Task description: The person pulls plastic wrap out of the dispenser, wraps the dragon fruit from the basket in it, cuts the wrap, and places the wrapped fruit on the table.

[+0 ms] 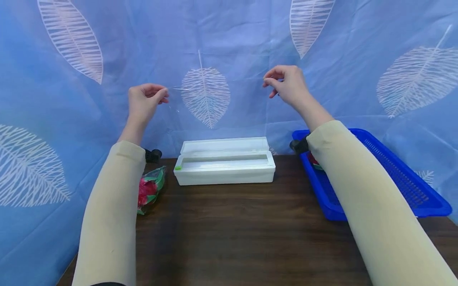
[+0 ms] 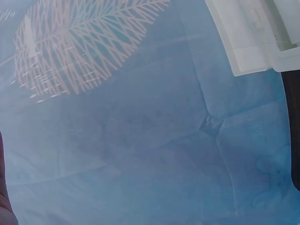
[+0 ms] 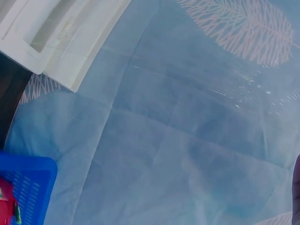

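A person's left hand (image 1: 143, 101) and right hand (image 1: 290, 84) pinch clear film (image 1: 180, 89) that spans the air between them. Below the hands, an open white box (image 1: 225, 175) stands on a table (image 1: 250, 234), with a blue basket (image 1: 434, 209) below the right hand and a red-and-green bundle (image 1: 148, 190) below the left.

Blue cloth (image 2: 150, 164) filling most of the view, a pale leaf print (image 2: 108, 40) spreading at upper left, clear film (image 2: 44, 79) glinting over it, a white box (image 2: 248, 51) jutting in upper right, dark table (image 2: 295, 126) showing below, left grip (image 2: 5, 201) peeking at left.
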Available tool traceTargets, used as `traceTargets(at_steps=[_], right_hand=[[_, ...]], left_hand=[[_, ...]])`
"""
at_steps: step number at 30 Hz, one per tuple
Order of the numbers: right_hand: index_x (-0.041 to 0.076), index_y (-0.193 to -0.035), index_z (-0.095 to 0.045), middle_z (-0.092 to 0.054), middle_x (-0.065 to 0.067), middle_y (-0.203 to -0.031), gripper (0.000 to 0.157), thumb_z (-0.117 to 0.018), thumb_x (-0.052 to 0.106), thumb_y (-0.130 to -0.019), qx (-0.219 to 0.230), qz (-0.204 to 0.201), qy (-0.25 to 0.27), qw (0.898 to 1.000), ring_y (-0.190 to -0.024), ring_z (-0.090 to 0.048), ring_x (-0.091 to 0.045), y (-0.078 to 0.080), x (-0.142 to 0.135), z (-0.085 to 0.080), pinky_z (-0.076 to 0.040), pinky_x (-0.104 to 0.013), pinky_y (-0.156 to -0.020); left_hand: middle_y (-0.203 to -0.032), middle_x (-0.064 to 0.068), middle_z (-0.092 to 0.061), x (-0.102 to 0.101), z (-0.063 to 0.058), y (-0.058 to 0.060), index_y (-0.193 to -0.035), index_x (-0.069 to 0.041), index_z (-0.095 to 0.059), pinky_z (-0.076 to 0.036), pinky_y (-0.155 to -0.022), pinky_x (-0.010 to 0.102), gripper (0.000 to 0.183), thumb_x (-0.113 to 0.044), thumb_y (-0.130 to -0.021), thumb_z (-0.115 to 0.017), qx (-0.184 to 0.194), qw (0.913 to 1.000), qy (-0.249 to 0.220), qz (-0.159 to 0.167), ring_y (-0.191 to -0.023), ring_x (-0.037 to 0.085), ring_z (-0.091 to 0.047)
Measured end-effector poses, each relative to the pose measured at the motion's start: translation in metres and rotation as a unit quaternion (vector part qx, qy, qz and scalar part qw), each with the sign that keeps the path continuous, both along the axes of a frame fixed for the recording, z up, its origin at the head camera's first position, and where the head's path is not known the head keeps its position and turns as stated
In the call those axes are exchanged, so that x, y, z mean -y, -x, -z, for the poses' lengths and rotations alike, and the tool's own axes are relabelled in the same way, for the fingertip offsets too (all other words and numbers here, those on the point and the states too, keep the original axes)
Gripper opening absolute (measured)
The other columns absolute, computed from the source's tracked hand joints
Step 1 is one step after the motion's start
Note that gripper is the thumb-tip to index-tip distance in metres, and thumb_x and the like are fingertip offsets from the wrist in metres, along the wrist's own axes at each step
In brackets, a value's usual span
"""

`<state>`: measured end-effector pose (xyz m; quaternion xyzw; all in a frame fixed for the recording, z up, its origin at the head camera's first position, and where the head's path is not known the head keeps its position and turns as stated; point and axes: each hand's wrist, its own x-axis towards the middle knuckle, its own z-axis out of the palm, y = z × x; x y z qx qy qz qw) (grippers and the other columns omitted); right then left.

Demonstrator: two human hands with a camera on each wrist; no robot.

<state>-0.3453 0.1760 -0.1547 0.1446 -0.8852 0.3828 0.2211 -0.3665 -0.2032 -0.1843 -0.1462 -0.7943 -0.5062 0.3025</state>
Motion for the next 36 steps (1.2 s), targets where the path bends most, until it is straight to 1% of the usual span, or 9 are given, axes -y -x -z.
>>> traceTargets(at_steps=[4, 11, 16, 21, 25, 28, 32, 36], right_hand=[[0.007, -0.113, -0.068, -0.071, -0.009, -0.104, 0.025, -0.058, 0.024, -0.098, -0.002, -0.001, 0.007, 1.000, -0.062, -0.066, -0.012, -0.001, 0.002, -0.001, -0.051, -0.026, -0.066], [0.005, -0.111, -0.069, -0.072, -0.005, -0.099, 0.025, -0.060, 0.023, -0.097, -0.009, -0.009, 0.022, 1.000, -0.063, -0.067, -0.015, -0.004, 0.001, -0.006, -0.051, -0.026, -0.065], [0.006, -0.109, -0.070, -0.071, 0.000, -0.094, 0.022, -0.062, 0.022, -0.096, -0.004, -0.011, 0.036, 0.999, -0.061, -0.067, -0.014, -0.008, -0.003, -0.012, -0.050, -0.025, -0.062], [0.003, -0.108, -0.070, -0.071, 0.001, -0.089, 0.022, -0.063, 0.021, -0.095, -0.027, -0.017, 0.030, 0.999, -0.056, -0.065, -0.011, -0.009, -0.004, -0.020, -0.049, -0.021, -0.057], [0.002, -0.109, -0.070, -0.070, 0.002, -0.089, 0.024, -0.062, 0.022, -0.096, -0.040, -0.018, 0.021, 0.999, -0.055, -0.064, -0.008, -0.009, -0.003, -0.026, -0.048, -0.021, -0.056], [0.003, -0.108, -0.070, -0.070, 0.005, -0.087, 0.024, -0.062, 0.022, -0.096, -0.043, -0.020, 0.026, 0.999, -0.054, -0.063, -0.007, -0.010, -0.002, -0.031, -0.047, -0.020, -0.055], [0.004, -0.106, -0.070, -0.069, 0.007, -0.085, 0.022, -0.063, 0.022, -0.095, -0.045, -0.023, 0.038, 0.998, -0.054, -0.063, -0.008, -0.011, -0.001, -0.038, -0.045, -0.019, -0.054], [0.004, -0.109, -0.070, -0.068, 0.005, -0.089, 0.025, -0.062, 0.025, -0.096, -0.049, -0.017, 0.034, 0.998, -0.059, -0.064, -0.012, -0.015, 0.002, -0.045, -0.046, -0.021, -0.056]], left_hand=[[-0.084, 0.001, -0.070, 0.002, -0.001, -0.003, -0.103, 0.000, -0.073, -0.054, -0.078, 0.023, 0.026, -0.022, -0.091, -0.069, -0.004, 1.0000, -0.004, 0.000, -0.074, 0.009, -0.067], [-0.084, 0.002, -0.070, 0.002, -0.005, -0.004, -0.103, 0.001, -0.073, -0.054, -0.079, 0.023, 0.026, -0.021, -0.090, -0.071, -0.009, 0.9997, -0.020, 0.004, -0.073, 0.010, -0.067], [-0.085, 0.001, -0.070, 0.001, -0.013, -0.004, -0.104, 0.002, -0.073, -0.054, -0.079, 0.023, 0.027, -0.020, -0.089, -0.072, -0.005, 0.9996, -0.023, 0.013, -0.074, 0.011, -0.067], [-0.081, -0.001, -0.070, 0.002, -0.020, -0.006, -0.103, 0.003, -0.073, -0.054, -0.075, 0.021, 0.025, -0.017, -0.089, -0.071, -0.010, 0.9992, -0.032, 0.024, -0.069, 0.012, -0.066], [-0.080, -0.002, -0.069, 0.004, -0.026, -0.007, -0.103, 0.002, -0.073, -0.054, -0.072, 0.020, 0.025, -0.018, -0.089, -0.072, -0.009, 0.9991, -0.037, 0.020, -0.064, 0.012, -0.065], [-0.080, -0.001, -0.069, 0.005, -0.031, -0.008, -0.103, 0.002, -0.074, -0.054, -0.071, 0.019, 0.025, -0.019, -0.089, -0.072, -0.010, 0.9989, -0.043, 0.018, -0.063, 0.013, -0.064], [-0.080, 0.001, -0.069, 0.005, -0.037, -0.009, -0.102, 0.002, -0.074, -0.054, -0.071, 0.020, 0.023, -0.017, -0.089, -0.072, -0.022, 0.9977, -0.058, 0.026, -0.062, 0.015, -0.064], [-0.080, 0.002, -0.069, 0.007, -0.043, -0.012, -0.100, 0.000, -0.075, -0.054, -0.072, 0.020, 0.021, -0.017, -0.087, -0.073, -0.032, 0.9967, -0.069, 0.028, -0.063, 0.016, -0.064]])
